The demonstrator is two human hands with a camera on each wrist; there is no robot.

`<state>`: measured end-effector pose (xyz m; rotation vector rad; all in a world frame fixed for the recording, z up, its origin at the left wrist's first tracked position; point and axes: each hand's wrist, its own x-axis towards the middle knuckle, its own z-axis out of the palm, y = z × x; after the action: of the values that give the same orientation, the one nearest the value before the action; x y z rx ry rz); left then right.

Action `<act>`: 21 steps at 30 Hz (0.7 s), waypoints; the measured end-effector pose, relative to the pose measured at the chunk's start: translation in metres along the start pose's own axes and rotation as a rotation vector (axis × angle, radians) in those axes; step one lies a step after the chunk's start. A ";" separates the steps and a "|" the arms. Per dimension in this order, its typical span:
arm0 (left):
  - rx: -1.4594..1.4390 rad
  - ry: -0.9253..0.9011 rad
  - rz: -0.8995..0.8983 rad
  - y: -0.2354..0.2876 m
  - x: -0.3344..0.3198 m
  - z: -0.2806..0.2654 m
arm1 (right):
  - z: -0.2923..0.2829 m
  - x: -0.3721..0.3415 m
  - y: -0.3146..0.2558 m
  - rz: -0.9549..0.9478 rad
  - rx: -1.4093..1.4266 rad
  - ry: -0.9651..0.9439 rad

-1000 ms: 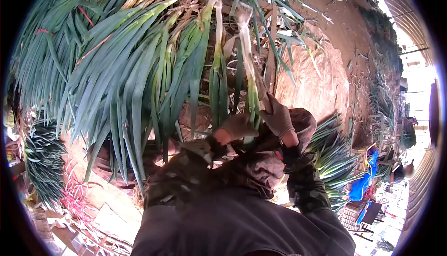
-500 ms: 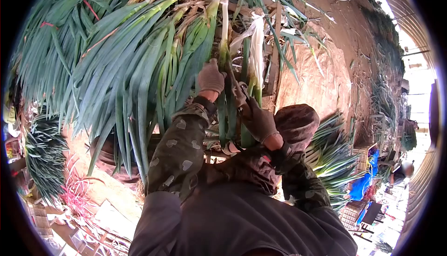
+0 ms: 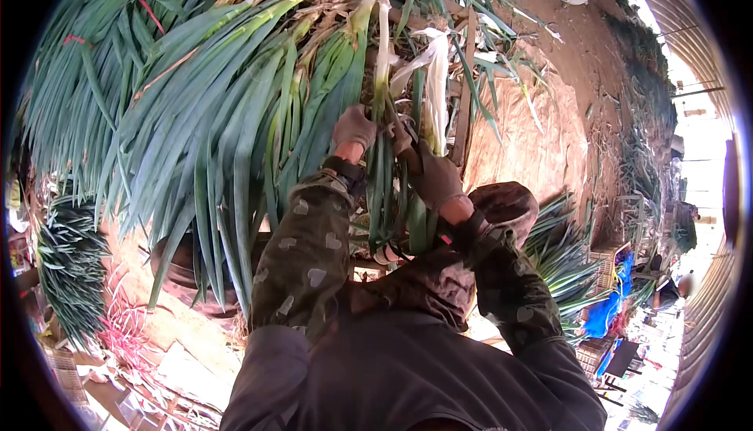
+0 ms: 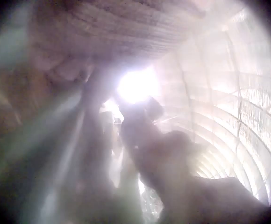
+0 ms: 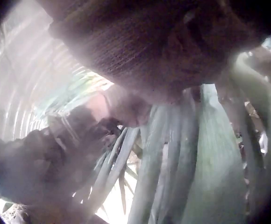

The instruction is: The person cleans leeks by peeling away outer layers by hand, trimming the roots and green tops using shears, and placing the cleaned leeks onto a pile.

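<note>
In the head view a long green onion with a pale stem stands upright in front of me. My gloved left hand curls its fingers at the left side of this stem. Just to the right and lower, my gloved right hand grips a brownish outer leaf beside the same stem. Another green onion with a loose white outer skin stands right behind the right hand. In the right wrist view green leaves hang below the glove. The left wrist view is hazy with glare.
A thick heap of green onions fills the left, some tied with red string. Loose trimmings lie at the top. Brown sheeting covers ground to the right. More onions lie beside my knee, near crates and a blue cloth.
My left hand has come up and left from near my lap to the neighbouring onion's stem. The right hand has let go of the white-skinned onion's strip and moved left to that stem.
</note>
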<state>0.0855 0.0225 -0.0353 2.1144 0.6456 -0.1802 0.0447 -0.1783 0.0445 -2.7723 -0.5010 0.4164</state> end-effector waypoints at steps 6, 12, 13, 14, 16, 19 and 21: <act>-0.140 -0.068 0.058 -0.008 -0.001 -0.001 | -0.014 0.052 -0.004 -0.015 -0.038 -0.008; -0.234 -0.109 0.080 -0.049 0.028 0.037 | -0.014 0.105 -0.008 0.008 0.030 0.019; -0.199 -0.113 0.073 -0.046 0.024 0.032 | -0.008 0.116 -0.002 0.001 0.032 0.060; -0.300 -0.202 0.058 -0.045 0.019 0.026 | 0.000 0.128 0.001 -0.005 0.035 0.100; -0.391 -0.225 0.057 -0.042 0.009 0.017 | 0.000 0.143 -0.001 0.015 0.098 0.122; -0.452 -0.250 0.041 -0.038 0.003 0.011 | 0.002 0.168 0.000 -0.019 0.133 0.189; -0.443 -0.235 0.019 -0.038 0.003 0.011 | 0.006 0.184 0.004 -0.002 0.163 0.215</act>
<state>0.0699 0.0325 -0.0703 1.6431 0.4735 -0.2461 0.2091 -0.1113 -0.0044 -2.6177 -0.3997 0.1486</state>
